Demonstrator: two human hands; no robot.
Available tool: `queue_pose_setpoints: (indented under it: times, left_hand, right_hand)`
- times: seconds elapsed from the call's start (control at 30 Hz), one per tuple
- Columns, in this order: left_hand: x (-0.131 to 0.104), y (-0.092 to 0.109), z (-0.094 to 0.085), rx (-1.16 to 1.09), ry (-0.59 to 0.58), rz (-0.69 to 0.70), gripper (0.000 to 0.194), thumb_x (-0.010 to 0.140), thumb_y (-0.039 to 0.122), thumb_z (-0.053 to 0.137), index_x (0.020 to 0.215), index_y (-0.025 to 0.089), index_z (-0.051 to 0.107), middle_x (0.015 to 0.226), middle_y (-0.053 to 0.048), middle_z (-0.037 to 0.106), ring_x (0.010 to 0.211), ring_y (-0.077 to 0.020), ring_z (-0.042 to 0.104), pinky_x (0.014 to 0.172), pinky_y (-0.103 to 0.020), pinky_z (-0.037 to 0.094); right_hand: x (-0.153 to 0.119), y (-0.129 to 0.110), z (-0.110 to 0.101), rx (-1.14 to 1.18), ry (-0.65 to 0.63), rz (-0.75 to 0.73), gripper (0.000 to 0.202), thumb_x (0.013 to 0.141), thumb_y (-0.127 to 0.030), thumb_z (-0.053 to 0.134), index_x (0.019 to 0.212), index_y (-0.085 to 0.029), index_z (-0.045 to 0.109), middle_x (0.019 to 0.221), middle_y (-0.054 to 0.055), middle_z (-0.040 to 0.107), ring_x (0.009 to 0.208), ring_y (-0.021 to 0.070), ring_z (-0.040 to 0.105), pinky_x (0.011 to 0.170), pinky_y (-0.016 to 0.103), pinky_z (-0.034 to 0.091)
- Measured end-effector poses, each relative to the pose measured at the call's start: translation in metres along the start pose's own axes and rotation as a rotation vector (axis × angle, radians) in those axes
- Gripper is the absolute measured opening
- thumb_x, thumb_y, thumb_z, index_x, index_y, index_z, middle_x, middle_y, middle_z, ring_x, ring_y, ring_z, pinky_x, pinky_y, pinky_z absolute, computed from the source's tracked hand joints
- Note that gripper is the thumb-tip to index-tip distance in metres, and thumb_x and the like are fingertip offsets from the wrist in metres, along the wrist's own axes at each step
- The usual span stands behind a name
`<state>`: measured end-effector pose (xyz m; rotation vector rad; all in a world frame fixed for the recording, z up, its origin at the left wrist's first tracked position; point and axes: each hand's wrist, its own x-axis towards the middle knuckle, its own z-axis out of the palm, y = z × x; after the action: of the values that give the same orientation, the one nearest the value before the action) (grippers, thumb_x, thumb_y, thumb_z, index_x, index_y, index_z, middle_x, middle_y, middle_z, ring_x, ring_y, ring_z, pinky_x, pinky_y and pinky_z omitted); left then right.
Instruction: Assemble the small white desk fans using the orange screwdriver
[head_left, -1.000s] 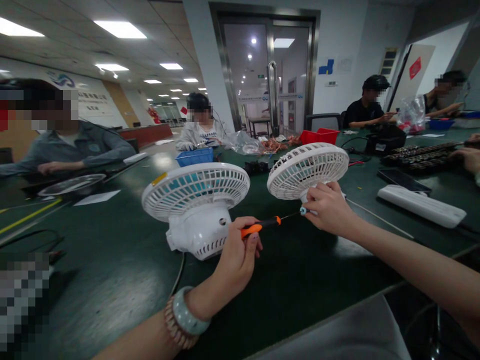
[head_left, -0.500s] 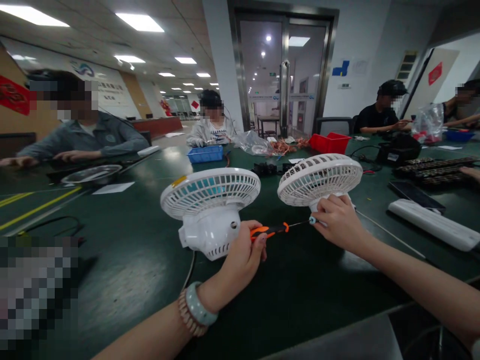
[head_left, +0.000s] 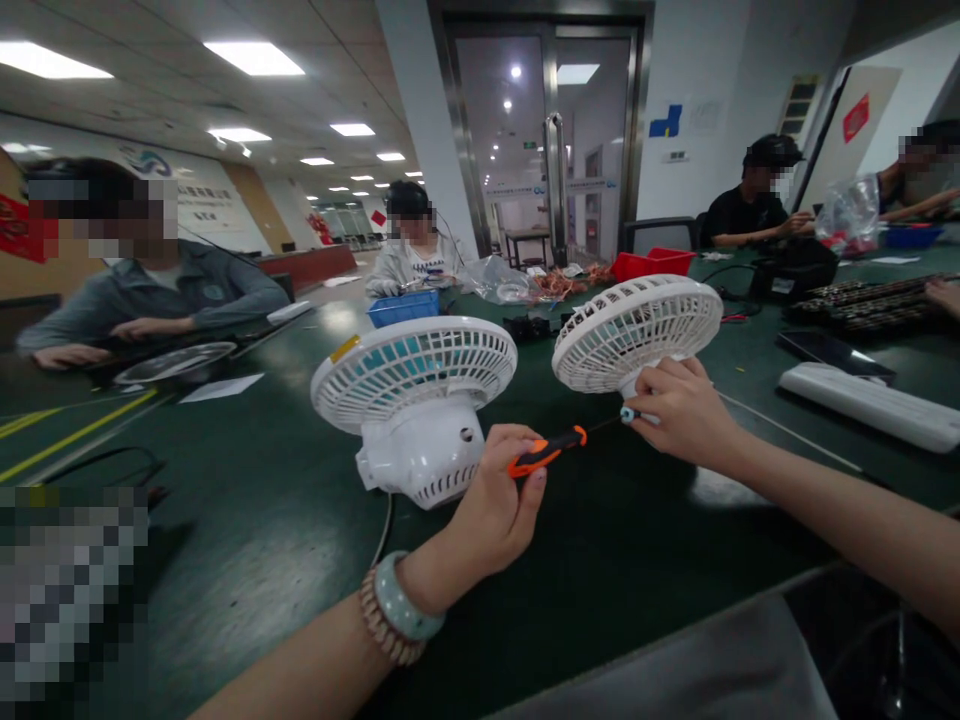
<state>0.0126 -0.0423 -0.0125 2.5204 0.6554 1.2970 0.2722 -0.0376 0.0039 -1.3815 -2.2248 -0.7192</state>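
My left hand (head_left: 499,500) grips the orange and black handle of a screwdriver (head_left: 551,450), whose thin shaft points right. Close to its tip, my right hand (head_left: 671,410) pinches a small light-blue piece (head_left: 628,414) between thumb and fingers; whether the tip touches it I cannot tell. Behind my left hand a white fan (head_left: 420,440) rests on the green table (head_left: 247,530), its grille facing up and away. A second white fan (head_left: 637,335) tilts just beyond my right hand, which hides part of its base.
Beyond the fans are a blue bin (head_left: 405,308), a red bin (head_left: 652,263) and copper-coloured wires (head_left: 562,283). A white power strip (head_left: 870,405) and a dark phone (head_left: 834,357) lie at right. Several people sit around the table.
The view has shifted a little. The screwdriver handle is tilted up slightly more and my left fingers have changed their hold on it. My right hand still pinches the blue piece.
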Motion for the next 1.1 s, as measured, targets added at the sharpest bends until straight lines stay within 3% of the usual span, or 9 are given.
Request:
queue_pose_setpoints:
  times: [0.17, 0.4, 0.67, 0.9, 1.1]
  left_hand:
    - [0.002, -0.004, 0.0, 0.132, 0.036, -0.065, 0.027, 0.083, 0.014, 0.04, 0.109, 0.02, 0.033, 0.098, -0.006, 0.044, 0.086, -0.0149, 0.05, 0.075, -0.035, 0.045]
    - [0.0, -0.003, -0.001, 0.112, -0.017, -0.047, 0.034, 0.081, 0.012, 0.04, 0.113, 0.02, 0.03, 0.113, -0.011, 0.037, 0.1, -0.0193, 0.045, 0.078, -0.038, 0.045]
    - [0.004, -0.006, -0.003, 0.237, 0.061, -0.006, 0.032, 0.081, 0.014, 0.044, 0.11, 0.019, 0.032, 0.099, -0.006, 0.045, 0.087, -0.0148, 0.048, 0.073, -0.032, 0.044]
    - [0.005, -0.002, -0.01, 0.382, -0.021, -0.106, 0.022, 0.082, 0.027, 0.046, 0.102, 0.019, 0.044, 0.084, -0.002, 0.054, 0.067, -0.0118, 0.052, 0.059, -0.025, 0.043]
    - [-0.002, 0.0, -0.012, 0.341, -0.079, -0.137, 0.033, 0.079, 0.027, 0.046, 0.11, 0.018, 0.043, 0.093, -0.007, 0.055, 0.077, -0.0151, 0.054, 0.066, -0.029, 0.045]
  right_hand:
    - [0.001, 0.0, -0.001, 0.014, 0.007, 0.002, 0.016, 0.077, -0.028, 0.053, 0.071, -0.021, 0.067, 0.075, 0.004, 0.055, 0.078, 0.018, 0.039, 0.07, 0.033, 0.019]
    - [0.0, 0.0, -0.002, 0.024, 0.003, 0.005, 0.016, 0.076, -0.027, 0.053, 0.071, -0.021, 0.067, 0.076, 0.005, 0.056, 0.078, 0.018, 0.039, 0.07, 0.033, 0.019]
    - [-0.001, 0.0, -0.001, 0.034, 0.014, 0.012, 0.015, 0.076, -0.028, 0.054, 0.074, -0.021, 0.067, 0.076, 0.004, 0.056, 0.079, 0.0184, 0.039, 0.07, 0.033, 0.02]
    - [-0.001, 0.001, -0.001, 0.044, 0.028, 0.006, 0.015, 0.075, -0.027, 0.054, 0.072, -0.021, 0.068, 0.076, 0.004, 0.055, 0.078, 0.018, 0.039, 0.07, 0.033, 0.019]
    - [-0.002, 0.002, -0.001, 0.051, 0.028, 0.005, 0.016, 0.076, -0.028, 0.054, 0.074, -0.021, 0.068, 0.075, 0.004, 0.055, 0.078, 0.0179, 0.038, 0.07, 0.033, 0.019]
